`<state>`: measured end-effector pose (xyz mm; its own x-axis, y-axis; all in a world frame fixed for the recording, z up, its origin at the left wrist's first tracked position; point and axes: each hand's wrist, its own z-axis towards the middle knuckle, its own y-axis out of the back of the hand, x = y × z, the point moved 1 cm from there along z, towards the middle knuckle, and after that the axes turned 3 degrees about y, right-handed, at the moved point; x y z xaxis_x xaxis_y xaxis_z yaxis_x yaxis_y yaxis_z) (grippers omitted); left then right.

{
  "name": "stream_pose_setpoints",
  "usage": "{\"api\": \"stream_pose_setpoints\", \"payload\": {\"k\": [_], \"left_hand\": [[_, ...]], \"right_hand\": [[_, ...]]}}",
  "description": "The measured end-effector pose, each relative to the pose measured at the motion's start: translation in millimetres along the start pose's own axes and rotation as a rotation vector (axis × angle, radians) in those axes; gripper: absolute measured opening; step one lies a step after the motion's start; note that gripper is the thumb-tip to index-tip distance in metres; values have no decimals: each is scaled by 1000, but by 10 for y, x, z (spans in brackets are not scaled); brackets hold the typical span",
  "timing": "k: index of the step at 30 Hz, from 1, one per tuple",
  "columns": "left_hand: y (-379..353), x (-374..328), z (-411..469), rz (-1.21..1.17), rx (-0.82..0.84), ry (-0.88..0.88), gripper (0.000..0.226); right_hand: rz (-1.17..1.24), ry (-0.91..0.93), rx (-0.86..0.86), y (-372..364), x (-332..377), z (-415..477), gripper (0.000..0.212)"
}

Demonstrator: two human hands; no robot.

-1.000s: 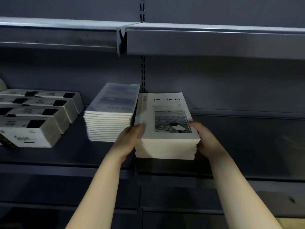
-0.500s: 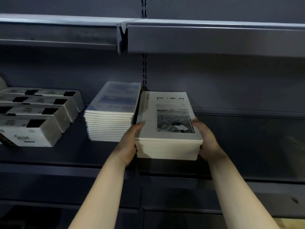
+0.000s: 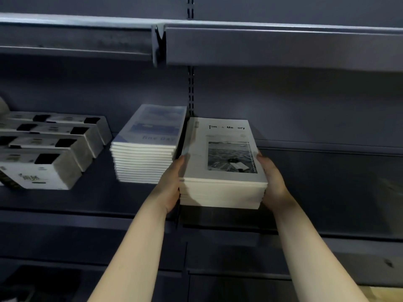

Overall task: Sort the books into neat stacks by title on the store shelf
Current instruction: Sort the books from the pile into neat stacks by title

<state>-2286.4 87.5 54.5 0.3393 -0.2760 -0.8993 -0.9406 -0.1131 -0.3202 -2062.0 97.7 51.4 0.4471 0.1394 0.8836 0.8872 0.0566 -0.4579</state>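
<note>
While the left hand (image 3: 172, 184) presses its palm to the left side of the stack of white paperback books with a black-and-white photo cover (image 3: 220, 192), thumb hooked over the top edge, the right hand (image 3: 272, 182) clamps the opposite side the same way. Remaining fingers hidden behind the stack.

Stack at the front of the dark grey metal shelf (image 3: 327, 182), square to its edge; resting or just lifted, cannot tell.

Just beside it, left: stack of pale blue-covered books (image 3: 146, 153); contact between the two unclear.

Further left, well apart: rows of white books with black patches (image 3: 43, 168), lying flat.

Overhead: grey metal upper shelf (image 3: 272, 44).
</note>
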Motion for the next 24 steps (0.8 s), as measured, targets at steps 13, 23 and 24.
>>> {"api": "stream_pose_setpoints", "payload": {"k": [13,23,24], "left_hand": [[-24,10,20,8,-42,6,39],[-29,-21,-37,145,-79,11,45],[-14,-41,-60,175,-64,13,46]], "right_hand": [[-10,-25,35,-79,97,-53,52],[-139,-48,-86,-20,107,-5,36],[-194,-69,-116,15,147,9,34]]}}
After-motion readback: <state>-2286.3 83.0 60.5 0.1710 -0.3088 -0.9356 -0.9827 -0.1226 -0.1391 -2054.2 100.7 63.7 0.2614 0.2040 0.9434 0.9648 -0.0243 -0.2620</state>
